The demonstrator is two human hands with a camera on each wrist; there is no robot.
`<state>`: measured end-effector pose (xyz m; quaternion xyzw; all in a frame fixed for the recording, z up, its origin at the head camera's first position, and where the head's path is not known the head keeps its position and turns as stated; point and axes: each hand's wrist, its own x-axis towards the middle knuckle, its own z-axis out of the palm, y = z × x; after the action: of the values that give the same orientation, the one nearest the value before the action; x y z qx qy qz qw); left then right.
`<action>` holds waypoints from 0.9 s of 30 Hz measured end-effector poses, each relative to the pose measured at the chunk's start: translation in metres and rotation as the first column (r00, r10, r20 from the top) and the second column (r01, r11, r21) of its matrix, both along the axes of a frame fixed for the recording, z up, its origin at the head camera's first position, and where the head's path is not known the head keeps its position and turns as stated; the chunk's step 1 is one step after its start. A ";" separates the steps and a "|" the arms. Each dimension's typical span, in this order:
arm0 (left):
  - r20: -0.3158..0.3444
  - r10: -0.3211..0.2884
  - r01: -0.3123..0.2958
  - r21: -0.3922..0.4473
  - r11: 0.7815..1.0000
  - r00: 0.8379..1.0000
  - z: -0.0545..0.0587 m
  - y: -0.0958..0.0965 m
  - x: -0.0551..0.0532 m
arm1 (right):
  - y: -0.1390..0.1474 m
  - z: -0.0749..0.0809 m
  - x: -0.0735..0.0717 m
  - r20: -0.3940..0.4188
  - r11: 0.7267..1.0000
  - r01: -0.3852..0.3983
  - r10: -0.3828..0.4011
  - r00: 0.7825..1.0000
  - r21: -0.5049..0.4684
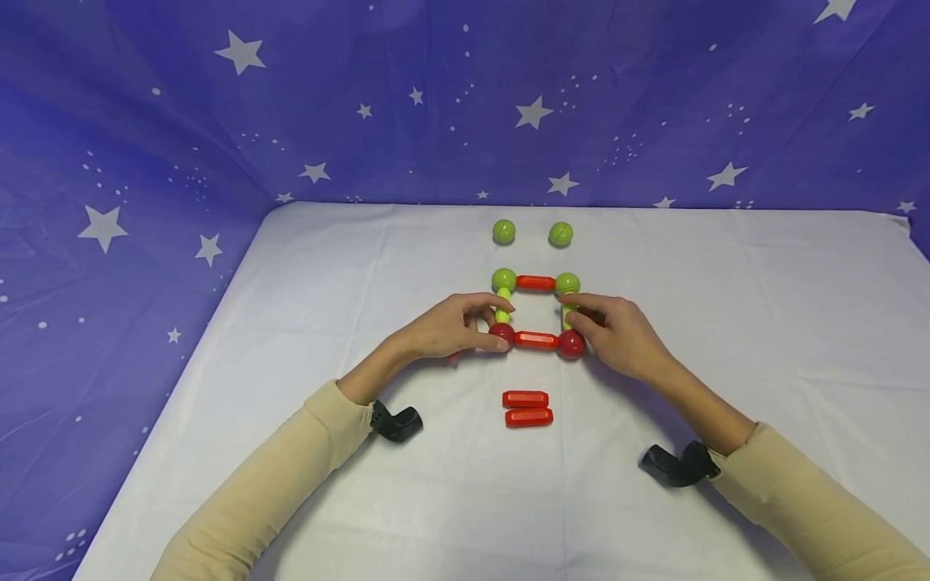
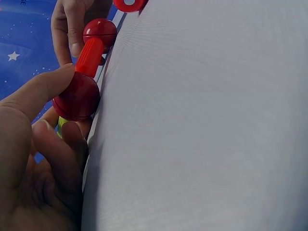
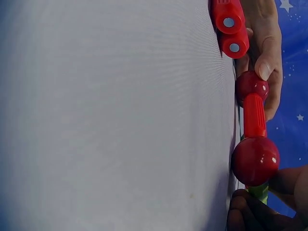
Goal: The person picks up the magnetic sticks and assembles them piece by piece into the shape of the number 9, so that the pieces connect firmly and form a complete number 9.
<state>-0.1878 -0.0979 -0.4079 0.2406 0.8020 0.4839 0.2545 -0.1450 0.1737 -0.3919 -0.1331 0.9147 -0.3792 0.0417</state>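
A four-sided frame of toy balls and rods lies on the table between both hands. Its near side is a red rod [image 1: 536,340] joining two red balls, its far side a red rod [image 1: 535,282] joining two green balls. My left hand [image 1: 454,324] grips the near left corner, thumb on the left red ball [image 2: 78,98] and fingers around the yellow-green rod [image 1: 503,307] behind it. With thumb and fingers, my right hand [image 1: 621,332] pinches the right yellow-green rod [image 3: 259,192], just behind the right red ball [image 3: 255,161]. Fingers partly hide both yellow-green rods.
Two loose green balls, one on the left [image 1: 504,231] and one on the right [image 1: 561,234], sit beyond the frame. Nearer me, two loose red rods [image 1: 528,417] lie side by side. White cloth covers the table [image 1: 726,323]; a blue starry curtain [image 1: 465,97] rises behind.
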 end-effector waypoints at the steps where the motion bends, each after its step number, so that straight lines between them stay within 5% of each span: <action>1: -0.002 0.000 0.000 -0.001 1.000 1.000 0.000 0.000 0.000 | 0.000 0.000 0.000 -0.002 1.000 -0.003 0.003 1.000 0.000; 27: -0.005 -0.002 0.002 0.002 1.000 1.000 0.002 0.001 0.001 | 0.000 -0.002 -0.002 0.009 0.999 -0.031 0.031 0.999 0.011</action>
<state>-0.1873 -0.0968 -0.4060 0.2429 0.8017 0.4840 0.2528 -0.1470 0.1732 -0.3941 -0.1453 0.9145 -0.3738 0.0525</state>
